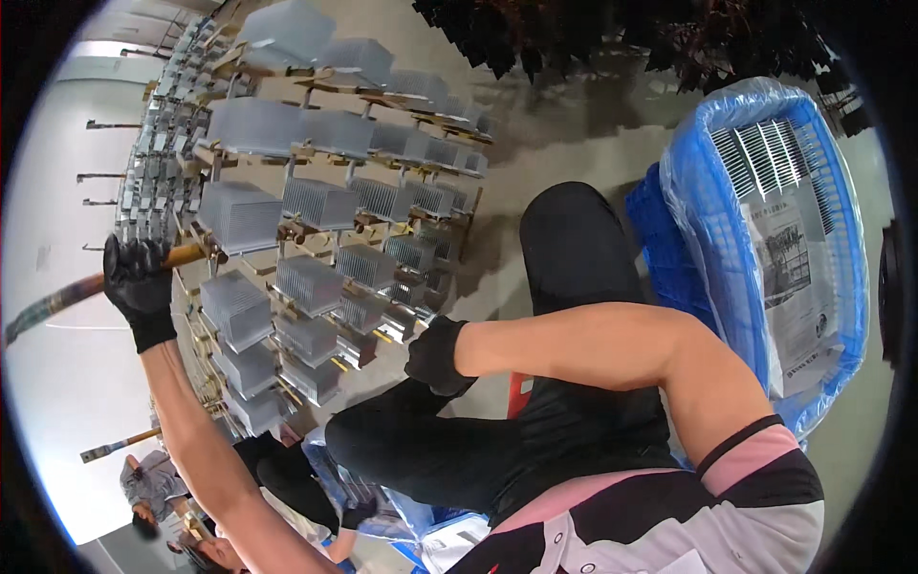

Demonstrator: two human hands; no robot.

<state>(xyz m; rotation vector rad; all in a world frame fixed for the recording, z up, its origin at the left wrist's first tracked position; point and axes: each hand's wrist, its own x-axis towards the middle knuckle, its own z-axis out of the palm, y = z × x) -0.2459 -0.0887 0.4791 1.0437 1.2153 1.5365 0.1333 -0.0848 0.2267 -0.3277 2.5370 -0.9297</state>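
My left hand, in a black glove, is wrapped around a brownish metal bar that sticks out from the hanging rack. Rows of silver finned heat sinks are fixed along that rack's bars, in several tiers. Lower down, in front of my bent leg, my right hand wears a black glove too. Its fingers are curled next to the lower heat sinks, and what they hold, if anything, is hidden.
At right stands a blue crate lined with clear plastic, holding finned metal parts and printed paper. Dark pieces hang at the top. Other people are at lower left, near another lined crate.
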